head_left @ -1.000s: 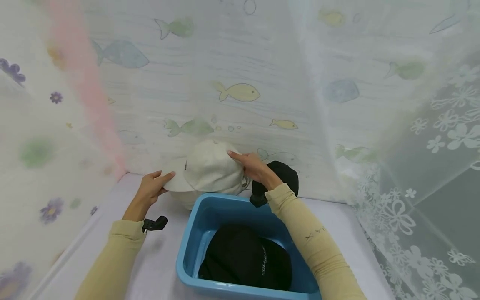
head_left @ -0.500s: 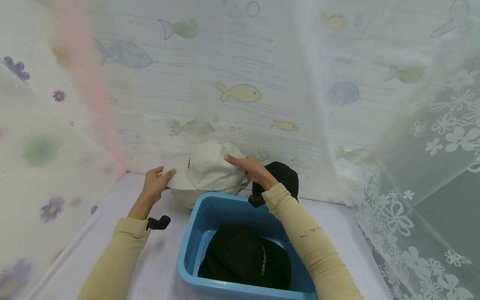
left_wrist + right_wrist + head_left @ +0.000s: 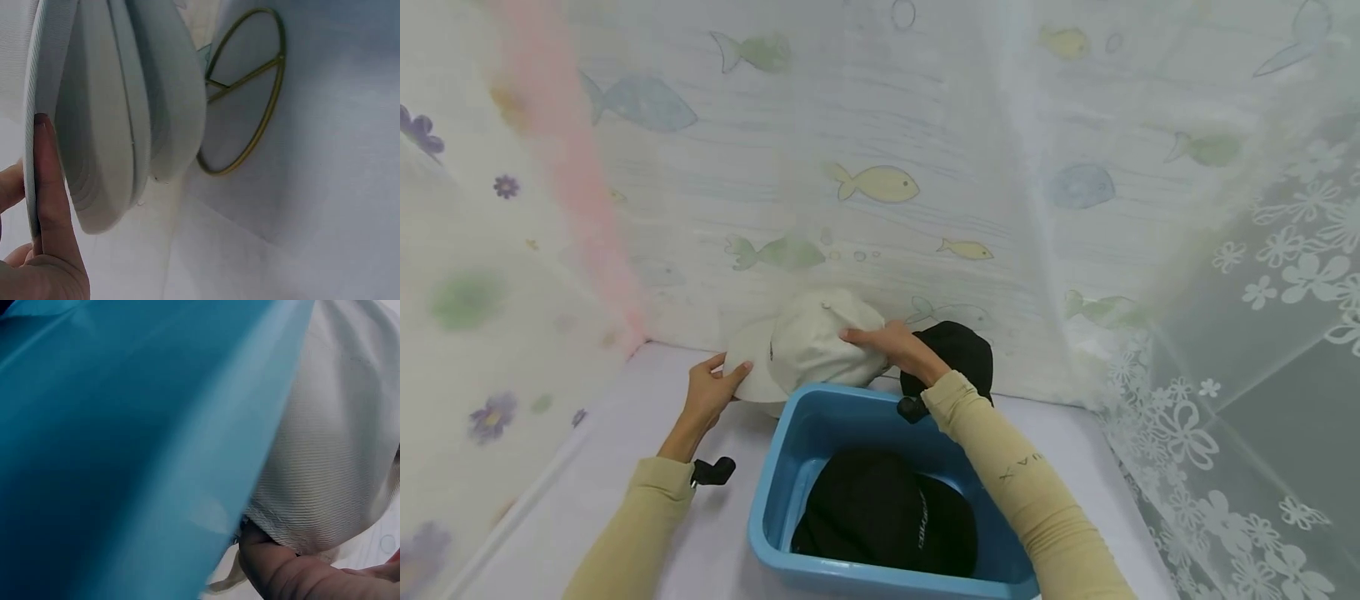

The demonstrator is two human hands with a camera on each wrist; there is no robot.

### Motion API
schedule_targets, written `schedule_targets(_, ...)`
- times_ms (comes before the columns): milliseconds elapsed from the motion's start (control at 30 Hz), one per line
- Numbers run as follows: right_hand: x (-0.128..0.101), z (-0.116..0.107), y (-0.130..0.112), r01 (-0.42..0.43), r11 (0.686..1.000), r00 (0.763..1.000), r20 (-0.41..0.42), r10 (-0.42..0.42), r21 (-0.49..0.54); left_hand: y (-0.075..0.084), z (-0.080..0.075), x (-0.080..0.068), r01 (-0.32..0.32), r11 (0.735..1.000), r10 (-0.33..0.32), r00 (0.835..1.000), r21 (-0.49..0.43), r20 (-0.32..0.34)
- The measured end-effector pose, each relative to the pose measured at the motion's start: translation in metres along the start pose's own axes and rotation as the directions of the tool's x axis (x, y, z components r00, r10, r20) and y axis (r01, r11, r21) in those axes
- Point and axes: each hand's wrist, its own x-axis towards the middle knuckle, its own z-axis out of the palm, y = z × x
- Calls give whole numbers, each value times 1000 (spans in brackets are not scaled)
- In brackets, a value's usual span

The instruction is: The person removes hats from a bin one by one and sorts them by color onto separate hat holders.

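A white baseball cap point(image 3: 820, 350) is held between both hands behind the blue bin, its brim toward the left. My left hand point(image 3: 709, 393) pinches the brim's edge, thumb on one face and fingers on the other. At the back of the crown, my right hand point(image 3: 898, 346) grips the lower rim; in the right wrist view its fingers point(image 3: 300, 572) are tucked under the fabric edge. Below the held brim point(image 3: 31, 125), more white cap brims point(image 3: 100, 137) hang stacked close together in the left wrist view. These lower caps are mostly hidden in the head view.
The blue plastic bin point(image 3: 767, 492) stands in front, with black caps point(image 3: 857, 508) inside. Another black cap point(image 3: 958, 354) is behind the right wrist. A gold wire ring base point(image 3: 281, 81) lies beneath the stacked caps on the white cloth point(image 3: 715, 533). Printed curtains point(image 3: 880, 100) hang behind.
The white cap has come down a little over the caps beneath, covering more of them. The right hand has lowered with it, while the left hand keeps its pinch on the brim.
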Motion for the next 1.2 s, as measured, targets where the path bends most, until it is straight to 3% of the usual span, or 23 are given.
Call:
schedule_targets(167,1,1,0,15,997,1000,-7,-16,-75,-3,0,-3,26,1000,-26,1000,5,-10)
schedule_targets(500,9,11,5,21,1000,1000,-12,-21,-3,-12,-2,-1,68,997,-68,998,-37,-15)
schedule_targets(833,8,20,8,23,1000,1000,-10,-23,-18,-20,-5,-2,89,995,-89,996,-47,-11)
schedule_targets(1200,3,13,0,40,997,999,-13,-41,-67,2,-16,6,89,996,-89,996,29,20)
